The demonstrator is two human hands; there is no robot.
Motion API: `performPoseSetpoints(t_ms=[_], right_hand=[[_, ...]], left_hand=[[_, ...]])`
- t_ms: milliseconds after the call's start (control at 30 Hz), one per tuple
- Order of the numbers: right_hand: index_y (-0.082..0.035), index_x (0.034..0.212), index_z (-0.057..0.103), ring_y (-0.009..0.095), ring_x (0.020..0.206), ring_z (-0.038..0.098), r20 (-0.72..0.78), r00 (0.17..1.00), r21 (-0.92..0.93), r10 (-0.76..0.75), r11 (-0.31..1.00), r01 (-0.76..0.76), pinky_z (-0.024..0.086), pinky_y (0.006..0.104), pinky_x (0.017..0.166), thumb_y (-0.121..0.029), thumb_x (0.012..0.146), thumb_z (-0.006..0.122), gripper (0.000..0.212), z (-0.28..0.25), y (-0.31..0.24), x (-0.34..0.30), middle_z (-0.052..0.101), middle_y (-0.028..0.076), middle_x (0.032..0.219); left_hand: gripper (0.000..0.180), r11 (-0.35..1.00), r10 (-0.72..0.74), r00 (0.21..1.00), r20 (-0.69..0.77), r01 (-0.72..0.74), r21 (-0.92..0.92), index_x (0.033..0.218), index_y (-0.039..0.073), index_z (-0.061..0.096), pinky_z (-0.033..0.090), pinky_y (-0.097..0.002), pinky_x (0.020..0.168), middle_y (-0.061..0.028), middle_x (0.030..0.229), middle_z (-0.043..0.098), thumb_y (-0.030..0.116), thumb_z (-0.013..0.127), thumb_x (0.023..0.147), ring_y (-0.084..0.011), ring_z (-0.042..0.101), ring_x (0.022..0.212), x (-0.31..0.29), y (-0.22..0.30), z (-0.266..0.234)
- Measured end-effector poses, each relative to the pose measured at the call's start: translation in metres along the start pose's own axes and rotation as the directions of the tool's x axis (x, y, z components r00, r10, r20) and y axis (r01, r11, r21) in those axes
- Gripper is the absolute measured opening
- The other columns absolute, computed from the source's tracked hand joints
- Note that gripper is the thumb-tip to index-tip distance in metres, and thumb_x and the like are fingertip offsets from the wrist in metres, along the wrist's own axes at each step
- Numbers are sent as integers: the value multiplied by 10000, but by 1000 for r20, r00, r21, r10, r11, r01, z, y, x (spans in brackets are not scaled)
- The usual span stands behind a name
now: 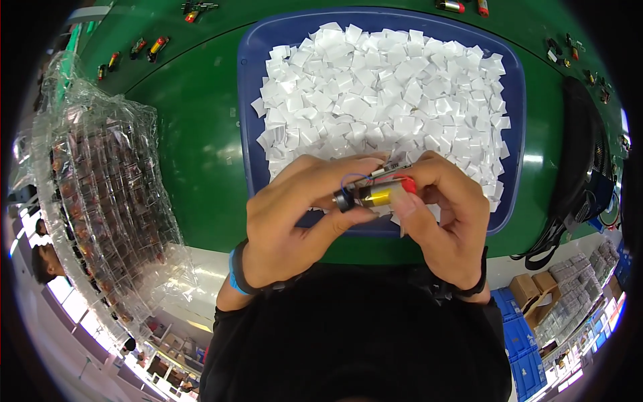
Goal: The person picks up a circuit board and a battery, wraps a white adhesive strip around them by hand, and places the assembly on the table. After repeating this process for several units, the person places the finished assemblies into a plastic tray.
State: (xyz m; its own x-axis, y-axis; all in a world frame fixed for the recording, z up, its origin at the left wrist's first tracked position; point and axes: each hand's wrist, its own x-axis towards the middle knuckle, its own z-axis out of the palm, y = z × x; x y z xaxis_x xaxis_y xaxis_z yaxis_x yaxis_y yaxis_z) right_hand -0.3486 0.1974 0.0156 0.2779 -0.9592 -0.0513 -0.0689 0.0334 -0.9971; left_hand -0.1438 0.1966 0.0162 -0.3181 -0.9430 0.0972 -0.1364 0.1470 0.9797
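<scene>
jointly | left hand [288, 209], right hand [450, 213]: fingers pinching yellow cylinder [376, 195], black end [344, 200] leftward | above blue tray [514, 134]

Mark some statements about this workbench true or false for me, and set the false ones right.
1. The left hand and right hand both hold a small wired device. True.
2. The tray beyond the hands is red. False: it is blue.
3. White pieces lie heaped in the tray. True.
4. The blue wristband is on the right wrist. False: it is on the left wrist.
5. Clear plastic wrapping covers the compartmented stack to the left of the tray. True.
6. The device's red end points toward the left hand. False: it points toward the right hand.
</scene>
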Motion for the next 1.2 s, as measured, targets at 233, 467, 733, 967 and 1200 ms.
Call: performPoseSetpoints(t_ms=[233,467,733,967,1200], right_hand=[[0,941,661,55,585,476,-104,981,177,166,973,-146,365,214,511,-91,917,700,101,15,1,-4,544,14,740],[57,1139,560,71,620,547,-47,999,140,25,990,-18,455,207,511,-23,956,627,210,15,8,-1,599,109,946],[22,1119,495,96,663,594,-233,971,263,-50,958,112,519,228,524,27,922,661,257,23,13,-3,637,167,1001],[-1,1105,473,87,608,579,-189,981,337,48,941,19,503,215,490,0,934,662,255,21,9,-4,623,130,940],[-14,1099,470,74,577,556,-195,972,355,133,933,-56,495,209,478,-23,947,656,240,21,8,-2,621,98,925]], left_hand=[[491,944,147,988,-36,-130,302,1207,-31,645,564,-283,697,-161,1161,712,-61,795,740,-241,687,880,-3,-1,8],[487,972,146,985,-91,-125,201,1196,-39,649,554,-276,716,-165,1168,712,-95,785,732,-236,686,874,-4,-3,10],[490,944,184,969,-164,-128,303,1191,-28,660,543,-265,715,-169,1164,715,-125,763,722,-229,690,886,-4,-5,14],[412,875,259,965,-40,-217,432,1138,-71,644,553,-296,770,-238,1098,717,-56,804,759,-238,700,893,0,-4,10],[482,889,233,972,-30,-200,413,1154,-37,678,543,-287,718,-178,1115,722,-149,714,686,-256,700,896,1,-5,13]])
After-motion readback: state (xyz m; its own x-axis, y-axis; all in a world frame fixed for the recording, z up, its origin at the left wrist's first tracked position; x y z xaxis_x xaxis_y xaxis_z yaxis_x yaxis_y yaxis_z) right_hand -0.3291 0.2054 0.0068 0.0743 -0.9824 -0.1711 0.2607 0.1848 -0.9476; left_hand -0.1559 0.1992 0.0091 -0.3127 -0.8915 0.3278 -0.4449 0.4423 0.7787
